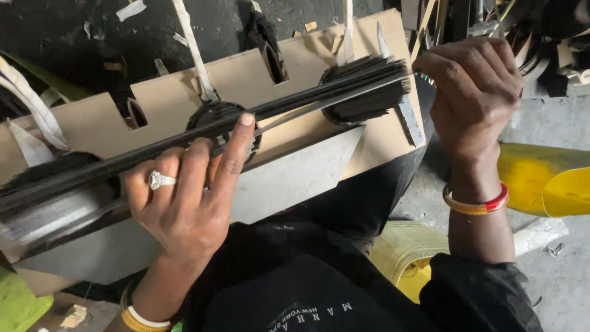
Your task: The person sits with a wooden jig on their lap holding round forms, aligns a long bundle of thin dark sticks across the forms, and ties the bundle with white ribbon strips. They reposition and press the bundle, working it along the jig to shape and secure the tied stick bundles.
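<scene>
A tan cardboard sheet [172, 98] with notched cut-outs lies across my lap. A long bundle of thin black strips [307, 95] runs diagonally over it from lower left to upper right. My left hand [190, 197], with a silver ring, rests on the bundle's middle, fingers curled over the strips and the index finger stretched along them. My right hand [473, 92] is closed around the bundle's right end, just past the fanned strip ends [369, 86]. A flat metal blade [405, 117] lies under that end.
A grey board [289, 178] sits under the cardboard. Yellow plastic objects [547, 178] lie on the floor at right and one [405, 255] below my lap. White strips and paper scraps [37, 110] litter the dark floor at upper left. Clutter fills the top right.
</scene>
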Demonstrator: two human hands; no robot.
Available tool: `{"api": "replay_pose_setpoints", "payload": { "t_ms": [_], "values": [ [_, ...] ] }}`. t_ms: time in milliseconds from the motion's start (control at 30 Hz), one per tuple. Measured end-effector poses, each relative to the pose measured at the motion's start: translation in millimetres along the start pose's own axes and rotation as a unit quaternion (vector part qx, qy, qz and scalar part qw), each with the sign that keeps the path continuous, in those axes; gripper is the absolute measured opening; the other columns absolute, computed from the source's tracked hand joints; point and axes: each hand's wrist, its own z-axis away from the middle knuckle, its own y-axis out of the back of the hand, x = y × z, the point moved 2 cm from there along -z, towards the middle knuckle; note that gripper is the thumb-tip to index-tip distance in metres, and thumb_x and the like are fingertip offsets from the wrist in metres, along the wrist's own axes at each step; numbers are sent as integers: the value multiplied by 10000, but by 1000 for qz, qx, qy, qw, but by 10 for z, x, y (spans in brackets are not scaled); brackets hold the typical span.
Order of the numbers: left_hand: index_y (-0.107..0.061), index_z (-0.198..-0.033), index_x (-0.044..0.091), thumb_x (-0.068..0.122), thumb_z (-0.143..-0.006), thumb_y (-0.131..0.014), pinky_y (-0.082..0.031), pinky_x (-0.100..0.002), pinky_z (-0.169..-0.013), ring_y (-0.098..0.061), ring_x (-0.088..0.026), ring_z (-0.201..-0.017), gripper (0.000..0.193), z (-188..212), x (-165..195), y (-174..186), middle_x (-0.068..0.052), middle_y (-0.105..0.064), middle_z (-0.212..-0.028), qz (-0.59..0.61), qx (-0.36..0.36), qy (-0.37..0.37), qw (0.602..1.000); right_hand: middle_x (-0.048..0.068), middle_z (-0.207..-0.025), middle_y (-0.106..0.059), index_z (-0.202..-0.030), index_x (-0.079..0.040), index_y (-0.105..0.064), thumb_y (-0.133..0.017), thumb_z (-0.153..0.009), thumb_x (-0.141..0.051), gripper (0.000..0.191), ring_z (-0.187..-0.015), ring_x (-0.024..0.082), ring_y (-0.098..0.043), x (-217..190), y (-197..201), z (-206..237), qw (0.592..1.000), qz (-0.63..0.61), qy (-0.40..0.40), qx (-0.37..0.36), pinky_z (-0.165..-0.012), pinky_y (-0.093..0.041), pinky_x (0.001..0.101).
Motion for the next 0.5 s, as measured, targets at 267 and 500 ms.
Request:
{"api": "replay_pose_setpoints", "payload": {
  "t_ms": [267,500],
  "values": [
    [-723,-1438,306,221,-1068,-743,-376,-336,-815,-532,-137,-840,380,80,103,42,40,-672,-950,-24,25,6,999,34,-1079,-750,-1063,-78,-739,-564,-1064,107,255,-1034,148,-719,41,-27,42,999,-27,-17,-13,-909,-515,289],
    [-702,-1436,320,136,-1063,-740,-368,-332,-811,-506,-119,-820,418,68,102,-50,47,-663,-931,-20,25,2,999,41,-1073,-748,-1068,-75,-749,-568,-1092,98,251,-1019,139,-714,112,-79,85,1000,-6,7,10,-903,-523,286]
  ]
}}
